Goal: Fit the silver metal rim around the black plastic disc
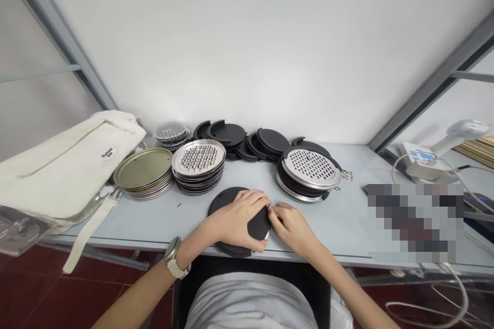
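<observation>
Two hands, the left hand (235,218) and the right hand (291,226), share one round black plastic disc (227,200). Four stacks stand on the grey worktop (339,221): one of plain metal plates (144,169), three topped by perforated metal grater discs (198,157). One white fabric bag (65,164) lies at the left.

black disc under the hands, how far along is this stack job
Done, apparently: one pile of graters in black rims. In hand: left hand presses the black disc, right hand works its edge. Left: stacked bare graters, loose black rims, metal plates.

Cream wristwatch (174,262) — perhaps grey shirt (247,300).
</observation>
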`<state>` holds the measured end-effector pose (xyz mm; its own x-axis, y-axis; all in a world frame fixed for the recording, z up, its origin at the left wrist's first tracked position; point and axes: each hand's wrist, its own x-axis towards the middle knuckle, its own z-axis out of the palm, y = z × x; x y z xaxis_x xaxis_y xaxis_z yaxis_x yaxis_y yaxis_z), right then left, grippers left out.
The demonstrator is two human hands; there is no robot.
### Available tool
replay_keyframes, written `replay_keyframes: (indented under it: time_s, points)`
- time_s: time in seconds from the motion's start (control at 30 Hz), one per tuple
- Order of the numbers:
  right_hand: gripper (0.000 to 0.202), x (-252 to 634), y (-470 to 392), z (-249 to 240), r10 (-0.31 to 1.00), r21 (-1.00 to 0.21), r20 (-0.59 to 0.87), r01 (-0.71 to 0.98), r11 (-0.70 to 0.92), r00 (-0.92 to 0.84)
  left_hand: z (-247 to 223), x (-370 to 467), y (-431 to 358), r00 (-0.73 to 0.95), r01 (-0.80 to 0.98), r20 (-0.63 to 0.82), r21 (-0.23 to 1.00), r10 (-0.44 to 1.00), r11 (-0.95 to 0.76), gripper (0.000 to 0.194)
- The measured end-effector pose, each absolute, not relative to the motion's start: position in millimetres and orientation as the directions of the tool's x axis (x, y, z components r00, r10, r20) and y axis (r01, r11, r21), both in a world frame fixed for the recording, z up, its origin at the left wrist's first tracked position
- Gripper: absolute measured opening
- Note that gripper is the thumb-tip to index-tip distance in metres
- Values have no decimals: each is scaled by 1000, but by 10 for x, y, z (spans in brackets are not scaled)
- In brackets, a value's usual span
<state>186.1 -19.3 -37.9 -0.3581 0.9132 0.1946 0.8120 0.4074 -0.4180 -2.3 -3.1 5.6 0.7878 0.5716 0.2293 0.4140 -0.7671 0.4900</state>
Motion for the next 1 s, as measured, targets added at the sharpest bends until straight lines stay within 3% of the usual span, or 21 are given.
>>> replay_keyframes:
  time_s: [1.0]
  points:
    - [47,1824,-190,-398,894,-340,260,832,438,-364,22,-33,-20,783,453,219,441,582,-775,60]
